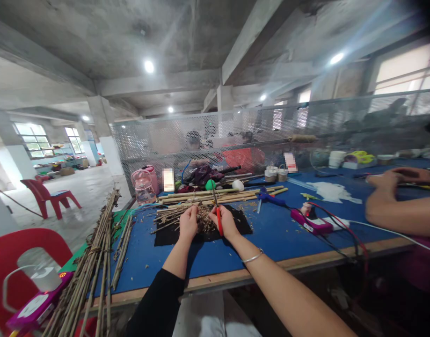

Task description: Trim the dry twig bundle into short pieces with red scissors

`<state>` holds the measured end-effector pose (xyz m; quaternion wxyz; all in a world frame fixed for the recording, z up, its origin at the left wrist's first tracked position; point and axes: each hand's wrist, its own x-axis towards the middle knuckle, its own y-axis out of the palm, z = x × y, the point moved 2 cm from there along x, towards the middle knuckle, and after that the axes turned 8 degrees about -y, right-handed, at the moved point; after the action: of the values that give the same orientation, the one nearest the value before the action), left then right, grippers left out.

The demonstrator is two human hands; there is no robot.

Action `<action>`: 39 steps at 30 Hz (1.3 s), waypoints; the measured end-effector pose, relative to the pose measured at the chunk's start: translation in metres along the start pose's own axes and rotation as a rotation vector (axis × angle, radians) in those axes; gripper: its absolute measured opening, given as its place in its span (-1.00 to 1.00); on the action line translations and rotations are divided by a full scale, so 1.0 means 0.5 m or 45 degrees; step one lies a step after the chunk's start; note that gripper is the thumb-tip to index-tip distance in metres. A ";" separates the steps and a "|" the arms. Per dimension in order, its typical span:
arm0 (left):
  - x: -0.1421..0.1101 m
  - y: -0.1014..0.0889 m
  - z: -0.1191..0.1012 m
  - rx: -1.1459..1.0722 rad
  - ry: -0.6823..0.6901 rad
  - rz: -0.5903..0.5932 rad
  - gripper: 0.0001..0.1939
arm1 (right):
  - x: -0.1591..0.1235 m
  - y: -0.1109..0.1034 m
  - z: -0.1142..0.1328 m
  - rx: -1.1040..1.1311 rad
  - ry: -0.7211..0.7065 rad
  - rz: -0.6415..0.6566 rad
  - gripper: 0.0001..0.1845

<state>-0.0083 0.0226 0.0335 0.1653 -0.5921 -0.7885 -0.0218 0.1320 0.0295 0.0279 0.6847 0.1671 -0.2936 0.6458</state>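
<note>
My right hand (228, 224) grips a pair of scissors (219, 221) by the red handles, blades pointing up and away from me. To its left, my left hand (188, 223) is closed in a pinch; what sits between its fingertips is too small to make out. Both hands are over a black cloth (167, 238) on the blue table. A heap of dry brown plant bits (205, 217) lies between and beyond them. Cut dry sticks (162, 220) rest on the cloth left of my left hand.
Long dry stalks (91, 252) in a bundle overhang the table's left edge. Bamboo sticks (186, 197) lie behind the cloth, a blue glue gun (271, 197) and a purple power strip (311, 222) to the right. A pink bottle (144, 186) stands back left. A co-worker's arms (400, 201) reach in from the right.
</note>
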 end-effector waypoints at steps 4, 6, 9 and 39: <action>-0.008 0.025 0.002 -0.556 -0.214 0.153 -0.61 | -0.010 0.012 0.014 0.021 -0.068 0.162 -0.73; -0.008 0.020 0.002 -0.597 -0.246 0.151 -0.61 | -0.013 0.010 0.017 -0.148 -0.074 0.179 -0.73; -0.012 0.012 0.001 -0.561 -0.256 0.221 -0.60 | -0.016 -0.002 0.019 -0.549 -0.010 0.192 -0.73; -0.025 0.020 0.022 -0.262 -0.172 0.402 -0.63 | -0.021 -0.008 0.033 -0.931 -0.118 0.323 -0.56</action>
<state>0.0015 0.0163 0.0179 0.0519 -0.7223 -0.6887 -0.0362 0.1332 0.0110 0.0348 0.5998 -0.0964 -0.5534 0.5698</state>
